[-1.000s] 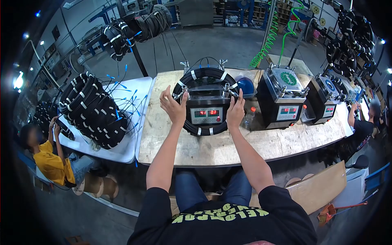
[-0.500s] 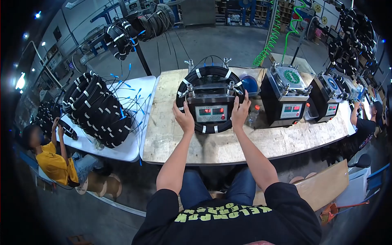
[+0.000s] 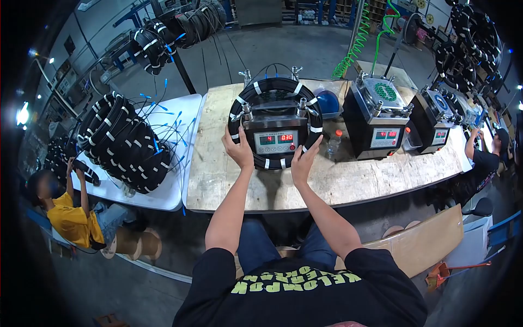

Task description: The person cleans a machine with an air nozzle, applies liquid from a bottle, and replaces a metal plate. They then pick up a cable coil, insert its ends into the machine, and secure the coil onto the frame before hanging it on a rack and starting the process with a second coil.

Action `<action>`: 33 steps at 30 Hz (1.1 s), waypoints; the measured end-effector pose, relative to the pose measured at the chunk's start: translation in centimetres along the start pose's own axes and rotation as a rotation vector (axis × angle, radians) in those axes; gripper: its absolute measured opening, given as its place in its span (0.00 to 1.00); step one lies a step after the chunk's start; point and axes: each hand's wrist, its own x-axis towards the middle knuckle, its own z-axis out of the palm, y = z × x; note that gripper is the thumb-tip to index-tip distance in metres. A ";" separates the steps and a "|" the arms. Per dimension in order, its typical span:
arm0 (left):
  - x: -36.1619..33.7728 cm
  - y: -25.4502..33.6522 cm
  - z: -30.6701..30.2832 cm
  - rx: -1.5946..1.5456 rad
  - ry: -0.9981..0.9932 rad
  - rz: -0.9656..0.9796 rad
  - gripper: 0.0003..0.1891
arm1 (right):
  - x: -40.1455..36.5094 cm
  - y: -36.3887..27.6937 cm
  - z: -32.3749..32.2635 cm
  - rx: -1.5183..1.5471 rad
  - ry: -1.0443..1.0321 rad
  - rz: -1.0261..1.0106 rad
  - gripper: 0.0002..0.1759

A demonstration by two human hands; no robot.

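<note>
A coil of black cable (image 3: 255, 85) with white tape bands hangs around a black machine, its ring circling the front display panel (image 3: 276, 140). The red digits read 4 and 0.30. At the lower left of the ring, my left hand (image 3: 238, 151) grips the coil, fingers on its outer side and thumb up beside the panel. My right hand (image 3: 304, 165) is at the lower right, fingers stretched along the coil and thumb close to the red button (image 3: 292, 147). Metal clamps (image 3: 301, 107) stand on top of the machine.
A clear bottle with an orange cap (image 3: 334, 143) and a blue bowl (image 3: 327, 102) stand right of the coil. Two similar machines (image 3: 381, 122) follow. Stacked cable coils (image 3: 125, 144) lie on the white table (image 3: 173, 203) at left. People sit at both sides.
My right hand has slid down the coil, bringing its thumb near the red button. The display has changed from 41 and 0 to 4 and 0.30. The view has shifted slightly.
</note>
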 end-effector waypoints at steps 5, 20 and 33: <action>-1.6 0.4 -0.2 0.037 0.085 -0.118 0.36 | -0.1 1.0 0.4 -0.052 0.016 -0.069 0.45; -7.7 -0.8 -0.5 -0.133 -0.015 -0.123 0.29 | 4.6 2.3 -2.5 0.270 0.042 0.008 0.21; -7.1 -0.8 -1.5 -0.183 -0.154 -0.238 0.30 | 18.6 -7.1 0.3 -0.052 -0.269 -0.583 0.15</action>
